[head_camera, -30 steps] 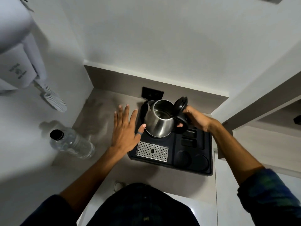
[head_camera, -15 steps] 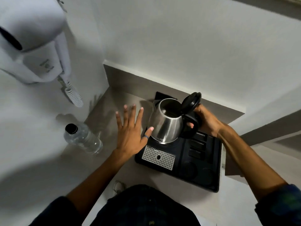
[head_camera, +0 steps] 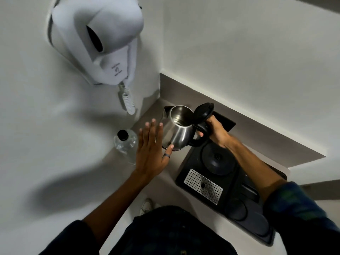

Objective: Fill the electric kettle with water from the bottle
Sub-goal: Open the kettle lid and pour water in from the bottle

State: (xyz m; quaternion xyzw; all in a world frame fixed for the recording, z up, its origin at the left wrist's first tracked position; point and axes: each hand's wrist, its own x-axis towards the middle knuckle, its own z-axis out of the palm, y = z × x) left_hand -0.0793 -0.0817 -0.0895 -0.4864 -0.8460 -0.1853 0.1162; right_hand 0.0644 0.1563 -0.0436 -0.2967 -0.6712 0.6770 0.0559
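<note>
Kettle (head_camera: pixel 179 132): frame centre, lifted off its round base (head_camera: pixel 218 159) since a second ago, lid (head_camera: pixel 203 112) up, tilted left.
Right hand (head_camera: pixel 216 130): wrapped round the kettle handle.
Left hand (head_camera: pixel 150 150): fingers spread flat, thumb touching the kettle's lower wall.
Bottle (head_camera: pixel 126 143): centre-left on the worktop (head_camera: pixel 165 190), capped, just beside the left hand.
Meaning: kettle ready; the bottle likely needs uncapping next.

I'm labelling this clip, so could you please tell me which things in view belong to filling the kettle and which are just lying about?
Belong to the job:
- electric kettle, lid open, held by the right hand
- capped water bottle beside the left hand
- kettle base on the black tray

Just lying about:
- wall-mounted hair dryer
- metal drip grate
</note>
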